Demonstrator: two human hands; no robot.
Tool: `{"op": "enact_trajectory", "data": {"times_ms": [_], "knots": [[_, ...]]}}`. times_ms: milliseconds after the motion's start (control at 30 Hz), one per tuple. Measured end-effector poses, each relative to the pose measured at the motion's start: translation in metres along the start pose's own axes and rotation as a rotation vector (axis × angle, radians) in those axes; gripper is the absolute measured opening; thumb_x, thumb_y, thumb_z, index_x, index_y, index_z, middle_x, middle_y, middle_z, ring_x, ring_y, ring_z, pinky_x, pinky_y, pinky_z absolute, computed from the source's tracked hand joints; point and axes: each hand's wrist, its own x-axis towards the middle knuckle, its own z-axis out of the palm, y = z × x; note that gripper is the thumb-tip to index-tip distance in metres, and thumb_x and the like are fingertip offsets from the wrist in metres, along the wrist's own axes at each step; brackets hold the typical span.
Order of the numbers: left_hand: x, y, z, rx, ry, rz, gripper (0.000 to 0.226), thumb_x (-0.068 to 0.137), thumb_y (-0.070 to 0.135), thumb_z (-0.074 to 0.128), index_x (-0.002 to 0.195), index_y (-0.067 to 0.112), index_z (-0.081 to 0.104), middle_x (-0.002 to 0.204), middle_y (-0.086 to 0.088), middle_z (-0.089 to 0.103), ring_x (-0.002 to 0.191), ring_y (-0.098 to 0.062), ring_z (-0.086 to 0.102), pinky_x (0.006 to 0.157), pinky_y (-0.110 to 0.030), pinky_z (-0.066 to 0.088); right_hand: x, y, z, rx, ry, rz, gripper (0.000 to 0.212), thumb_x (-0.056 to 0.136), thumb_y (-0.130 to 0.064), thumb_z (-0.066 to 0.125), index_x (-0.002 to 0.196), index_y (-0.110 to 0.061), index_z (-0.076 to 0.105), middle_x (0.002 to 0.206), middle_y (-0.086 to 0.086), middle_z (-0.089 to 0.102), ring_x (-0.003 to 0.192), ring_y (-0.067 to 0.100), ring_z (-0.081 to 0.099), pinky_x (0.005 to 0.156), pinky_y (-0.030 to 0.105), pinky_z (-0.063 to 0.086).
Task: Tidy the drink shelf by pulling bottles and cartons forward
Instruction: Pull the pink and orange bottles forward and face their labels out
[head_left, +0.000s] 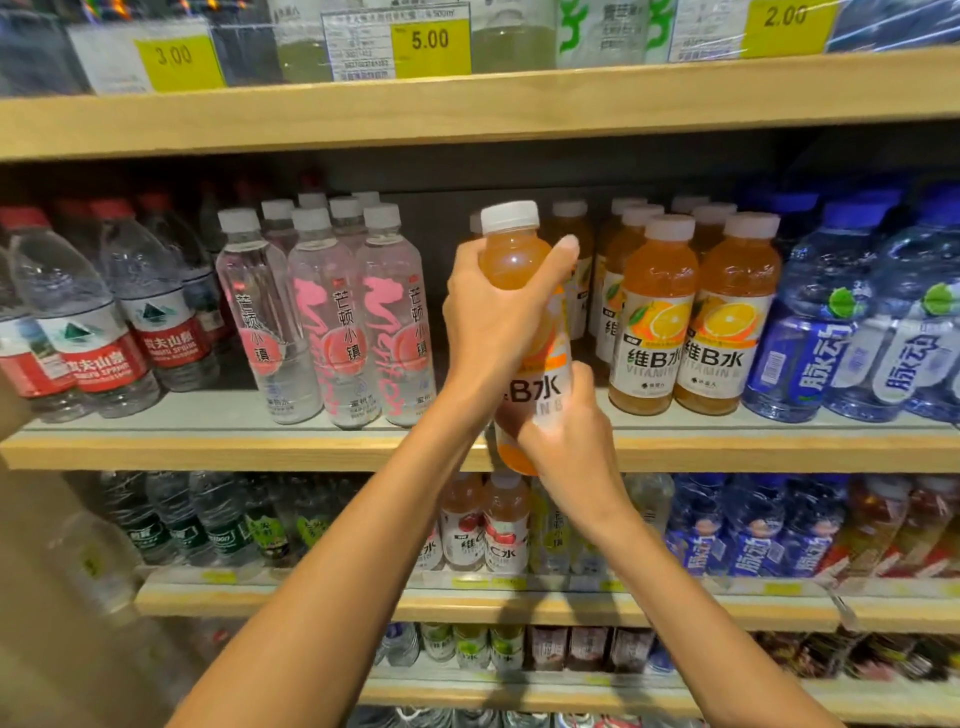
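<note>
An orange vitamin drink bottle (519, 270) with a white cap is held upright in front of the middle shelf (208, 449), its base below the shelf's front edge. My left hand (493, 317) grips its upper body and neck. My right hand (569, 421) grips its lower part, covering some of the label. Two matching orange bottles (691, 317) stand at the shelf front just right of it, with more rows behind. A gap lies on the shelf behind the held bottle.
Pink-labelled clear bottles (358, 322) stand left of the gap, red-labelled water bottles (98, 322) farther left, blue bottles (852, 322) at the right. Price tags (431, 41) hang on the upper shelf. Lower shelves (467, 597) hold more drinks.
</note>
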Motion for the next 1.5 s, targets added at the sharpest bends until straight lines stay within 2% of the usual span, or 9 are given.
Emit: {"op": "enact_trajectory", "data": {"times_ms": [233,367,600,733,867,1033,1133,1333,1500], "knots": [[0.017,0.006,-0.009,-0.236,-0.094,-0.099,0.011,0.076,0.019,0.075,0.081,0.014,0.067,0.071,0.002,0.068,0.068,-0.011,0.066,0.062,-0.026,0.054,0.009,-0.003,-0.016,0.359,-0.308,0.044,0.064,0.073,-0.047,0.073,0.126,-0.023,0.045,0.104,-0.018,0.068,0.099,0.004,0.065,0.076,0.019,0.052],[0.029,0.011,-0.022,-0.587,-0.536,-0.352,0.055,0.055,0.026,0.077,0.103,0.006,0.058,0.09,-0.011,0.065,0.076,-0.025,0.064,0.07,-0.034,0.052,0.013,-0.003,-0.03,0.805,-0.686,0.3,0.103,0.057,-0.054,0.085,0.139,-0.01,0.04,0.125,0.019,0.062,0.115,0.037,0.059,0.096,0.046,0.05],[0.026,0.001,-0.016,-0.93,-0.941,-0.415,0.057,0.051,0.029,0.087,0.098,0.009,0.06,0.09,-0.008,0.065,0.072,-0.021,0.066,0.068,-0.031,0.053,0.006,-0.006,-0.017,0.93,-0.809,0.219,0.065,0.064,-0.038,0.085,0.119,-0.012,0.061,0.1,0.019,0.066,0.088,0.03,0.066,0.083,0.045,0.056],[0.026,-0.008,-0.017,-0.839,-0.861,-0.384,0.056,0.058,0.037,0.083,0.102,0.007,0.065,0.1,-0.012,0.068,0.086,-0.023,0.066,0.081,-0.034,0.053,0.002,-0.003,-0.02,0.811,-0.659,0.212,0.064,0.061,-0.03,0.083,0.117,-0.01,0.06,0.097,0.018,0.068,0.084,0.03,0.068,0.077,0.043,0.057],[0.023,-0.014,-0.02,-0.288,-0.508,-0.187,0.045,0.08,0.05,0.067,0.109,0.014,0.064,0.102,-0.006,0.07,0.094,-0.018,0.068,0.085,-0.034,0.054,0.005,-0.004,-0.025,0.58,-0.391,0.162,0.057,0.057,-0.03,0.076,0.11,-0.014,0.063,0.097,0.013,0.073,0.09,0.029,0.07,0.08,0.041,0.057],[0.009,-0.012,-0.017,-0.045,-0.218,0.056,0.027,0.095,0.04,0.053,0.102,0.017,0.066,0.099,-0.001,0.069,0.095,-0.014,0.067,0.088,-0.039,0.055,0.007,-0.002,-0.023,0.342,-0.17,0.073,0.047,0.065,-0.026,0.081,0.106,-0.021,0.058,0.091,-0.005,0.073,0.084,0.008,0.07,0.066,0.014,0.051],[0.0,-0.006,-0.005,-0.021,-0.171,0.066,0.038,0.089,0.048,0.059,0.113,0.018,0.061,0.102,0.005,0.068,0.097,-0.008,0.066,0.091,-0.04,0.053,0.006,0.002,-0.016,0.195,-0.072,0.045,0.054,0.07,-0.027,0.083,0.112,-0.018,0.05,0.098,-0.005,0.069,0.091,0.01,0.066,0.074,0.024,0.052],[0.002,-0.002,0.007,-0.074,-0.016,0.026,0.03,0.077,0.043,0.076,0.097,0.025,0.061,0.087,0.008,0.068,0.082,-0.005,0.068,0.079,-0.032,0.058,-0.005,0.003,-0.003,0.116,-0.051,-0.026,0.061,0.073,-0.046,0.072,0.121,-0.028,0.039,0.107,-0.013,0.063,0.098,0.001,0.062,0.076,0.019,0.051],[0.01,-0.003,-0.004,-0.236,-0.133,-0.053,0.01,0.082,0.027,0.071,0.081,0.02,0.064,0.07,0.008,0.067,0.066,-0.006,0.067,0.06,-0.022,0.053,0.005,0.0,-0.024,0.357,-0.324,0.1,0.056,0.075,-0.047,0.072,0.121,-0.027,0.048,0.109,-0.014,0.069,0.104,0.003,0.064,0.078,0.016,0.051]]}}
